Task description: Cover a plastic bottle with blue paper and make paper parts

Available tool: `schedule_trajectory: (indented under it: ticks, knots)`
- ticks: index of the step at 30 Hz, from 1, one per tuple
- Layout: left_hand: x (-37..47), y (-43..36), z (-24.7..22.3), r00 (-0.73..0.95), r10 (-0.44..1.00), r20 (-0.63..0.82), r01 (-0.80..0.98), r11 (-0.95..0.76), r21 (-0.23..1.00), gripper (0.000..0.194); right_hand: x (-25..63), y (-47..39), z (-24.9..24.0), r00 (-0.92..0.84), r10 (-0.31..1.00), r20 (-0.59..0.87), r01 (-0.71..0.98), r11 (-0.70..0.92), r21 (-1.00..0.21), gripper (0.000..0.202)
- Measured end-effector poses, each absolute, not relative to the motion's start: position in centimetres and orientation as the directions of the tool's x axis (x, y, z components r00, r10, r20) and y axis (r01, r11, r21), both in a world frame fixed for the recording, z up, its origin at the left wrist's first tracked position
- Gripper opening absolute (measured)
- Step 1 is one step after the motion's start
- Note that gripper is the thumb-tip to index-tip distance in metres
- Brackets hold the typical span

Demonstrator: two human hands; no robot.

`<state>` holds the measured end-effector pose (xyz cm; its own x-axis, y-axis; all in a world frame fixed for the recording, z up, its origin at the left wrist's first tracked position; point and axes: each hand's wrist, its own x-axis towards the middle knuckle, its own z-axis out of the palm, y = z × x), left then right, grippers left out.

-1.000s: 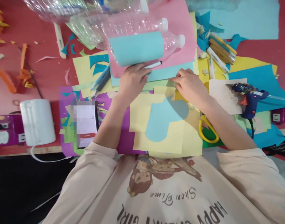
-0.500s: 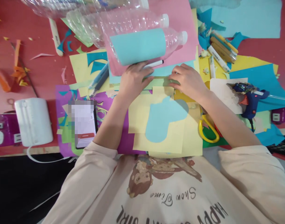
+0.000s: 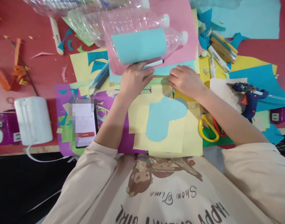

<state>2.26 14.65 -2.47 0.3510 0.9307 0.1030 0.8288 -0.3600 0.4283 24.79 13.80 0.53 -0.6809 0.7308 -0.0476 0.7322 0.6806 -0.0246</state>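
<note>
My left hand (image 3: 134, 77) has its fingers bent down at the near edge of the pink sheet. A white marker (image 3: 153, 64) with a dark end sticks out by its fingers; whether it is gripped I cannot tell. My right hand (image 3: 185, 80) is curled, its fingertips facing the left hand. Between both hands runs a light green paper strip (image 3: 159, 81), its ends hidden under the fingers. Just beyond lies a clear plastic bottle (image 3: 173, 39) wrapped in light blue paper (image 3: 141, 45). Nearer me, a light blue paper cutout (image 3: 157, 123) rests on pale yellow paper (image 3: 172, 144).
More clear bottles (image 3: 133, 21) lie behind. At right are yellow-handled scissors (image 3: 209, 137), a blue glue gun (image 3: 251, 104) and several markers (image 3: 222, 49). A phone (image 3: 85, 124) and a white case (image 3: 34, 119) with a cord sit at left. Paper scraps are scattered around.
My right hand has drawn its fingers closer together and shifted slightly left. My left hand, the bottle and the marker stay about the same.
</note>
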Motion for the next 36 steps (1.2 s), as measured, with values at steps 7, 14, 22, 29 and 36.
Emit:
schedule_trajectory:
  ticks: [7, 14, 22, 29, 36]
  knots:
    - [2.2, 15.0, -2.7, 0.351, 0.934, 0.062, 0.834, -0.342, 0.432, 0.039, 24.7, 13.8, 0.3, -0.678, 0.729, -0.095, 0.733, 0.681, -0.002, 0.041]
    - [2.1, 14.9, -2.3, 0.346, 0.936, 0.062, 0.838, -0.338, 0.427, 0.042, 24.8, 13.5, -0.4, -0.653, 0.755, -0.056, 0.756, 0.655, 0.02, 0.043]
    - [2.1, 14.9, -2.2, 0.333, 0.94, 0.078, 0.825, -0.331, 0.457, 0.04, 25.0, 14.1, -0.5, -0.571, 0.817, 0.079, 0.806, 0.576, -0.135, 0.029]
    - [1.9, 15.2, -2.6, 0.363, 0.93, 0.065, 0.821, -0.352, 0.45, 0.038, 25.2, 14.9, -0.5, -0.495, 0.854, 0.162, 0.727, 0.509, -0.461, 0.015]
    - [2.1, 15.1, -2.0, 0.432, 0.897, 0.09, 0.826, -0.434, 0.36, 0.027, 25.2, 14.8, -0.6, -0.569, 0.812, 0.133, 0.737, 0.575, -0.354, 0.01]
